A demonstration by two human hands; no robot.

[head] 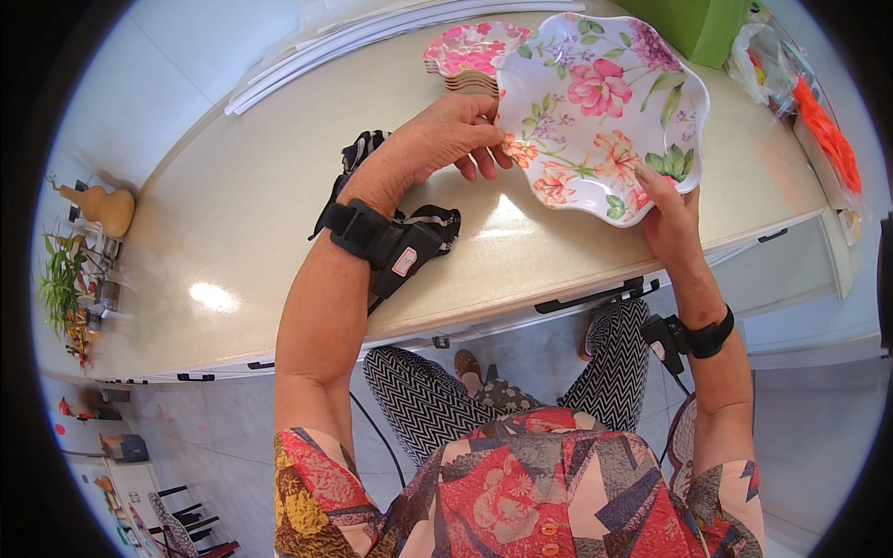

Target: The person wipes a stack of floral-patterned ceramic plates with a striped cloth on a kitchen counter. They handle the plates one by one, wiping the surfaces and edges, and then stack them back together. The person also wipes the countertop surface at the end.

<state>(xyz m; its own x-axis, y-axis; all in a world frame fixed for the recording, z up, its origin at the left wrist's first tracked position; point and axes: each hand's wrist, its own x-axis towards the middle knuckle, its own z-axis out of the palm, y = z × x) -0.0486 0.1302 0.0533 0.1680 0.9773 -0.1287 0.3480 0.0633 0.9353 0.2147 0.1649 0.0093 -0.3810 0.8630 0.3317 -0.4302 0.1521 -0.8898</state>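
A white scalloped plate (600, 118) with a printed flower pattern is tilted above the right part of the countertop, its patterned face towards me. My right hand (671, 216) grips its lower right rim, thumb on the face and fingers behind. At the plate's left edge is my left hand (460, 136), with thumb and forefinger at the rim and the other fingers loosely curled. Behind my left hand stands a stack of smaller pink floral dishes (474, 56), partly covered by the plate. A black-and-white cloth (436, 220) lies under my left wrist.
White rolls or tubes (404, 31) lie along the back edge. A green bag (698, 31), a clear plastic bag (760, 63) and an orange-red plastic item (827, 136) crowd the right end. At the far left are a gourd (104, 209) and a green plant (63, 275). Drawer handles (589, 296) line the front.
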